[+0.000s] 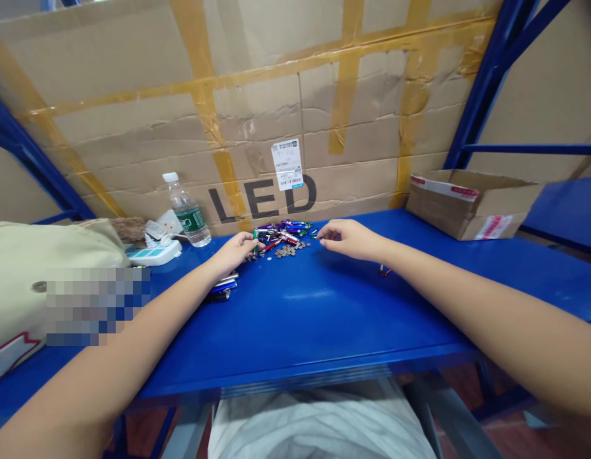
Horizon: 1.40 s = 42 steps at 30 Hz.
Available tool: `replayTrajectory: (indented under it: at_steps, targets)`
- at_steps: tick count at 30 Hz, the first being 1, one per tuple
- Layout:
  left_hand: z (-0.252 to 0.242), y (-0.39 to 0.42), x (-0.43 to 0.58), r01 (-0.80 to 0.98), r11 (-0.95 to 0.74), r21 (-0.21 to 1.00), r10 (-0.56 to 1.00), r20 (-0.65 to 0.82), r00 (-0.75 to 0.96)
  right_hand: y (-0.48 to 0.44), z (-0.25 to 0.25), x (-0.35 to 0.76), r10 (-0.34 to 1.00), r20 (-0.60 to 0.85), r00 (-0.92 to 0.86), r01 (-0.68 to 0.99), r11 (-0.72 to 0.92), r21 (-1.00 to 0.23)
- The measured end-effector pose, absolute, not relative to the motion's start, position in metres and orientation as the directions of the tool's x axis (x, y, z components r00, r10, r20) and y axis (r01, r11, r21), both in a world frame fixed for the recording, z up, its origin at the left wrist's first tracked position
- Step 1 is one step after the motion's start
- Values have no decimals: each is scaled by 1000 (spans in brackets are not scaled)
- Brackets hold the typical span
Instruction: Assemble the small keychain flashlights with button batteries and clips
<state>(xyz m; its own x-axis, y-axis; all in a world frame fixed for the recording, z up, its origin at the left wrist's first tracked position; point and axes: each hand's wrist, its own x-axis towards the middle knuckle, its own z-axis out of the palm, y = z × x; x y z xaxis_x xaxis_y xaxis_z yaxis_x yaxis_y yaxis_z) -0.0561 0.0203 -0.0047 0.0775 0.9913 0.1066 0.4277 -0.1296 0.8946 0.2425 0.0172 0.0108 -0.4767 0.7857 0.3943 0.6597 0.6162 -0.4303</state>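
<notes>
My left hand (pixel 236 250) is closed in a pinch around a small green metallic tube (pixel 255 242), held upright at the left edge of the pile. My right hand (pixel 345 239) hovers at the pile's right side, thumb and fingers curled together; anything between the tips is too small to make out. Between the hands lies a heap of small shiny tubes (pixel 290 228) in blue, purple, red and green. Several small round discs like button cells (pixel 286 251) are scattered in front of it. Below my left wrist lies a group of silver, blue and black tubes (pixel 223 287).
A water bottle (pixel 190 217) and a white power strip (pixel 156 252) stand at the left, beside a cream bag (pixel 51 255). An open cardboard box (pixel 467 207) sits back right. A small red piece (pixel 384 271) lies under my right forearm. Large cardboard (pixel 257 140) closes off the blue table's (pixel 299 319) back.
</notes>
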Motion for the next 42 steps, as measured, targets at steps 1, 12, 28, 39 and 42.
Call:
replayTrajectory:
  at_steps: [1,12,28,39,42]
  targets:
    - [-5,18,-53,412,-134,901,990,104,95,17,11,243,787,392,-476,661,614,-431]
    - [13,29,-51,317,-172,933,971,106,214,16,13,243,780,390,-490,642,625,-444]
    - [0,109,-86,587,-204,783,976,211,58,20,15,248,799,357,-483,627,601,-497]
    - [5,45,-108,593,-176,786,983,170,66,19,14,248,805,334,-491,627,593,-506]
    - [3,29,-107,546,-144,825,989,138,52,20,14,248,799,332,-501,631,600,-491]
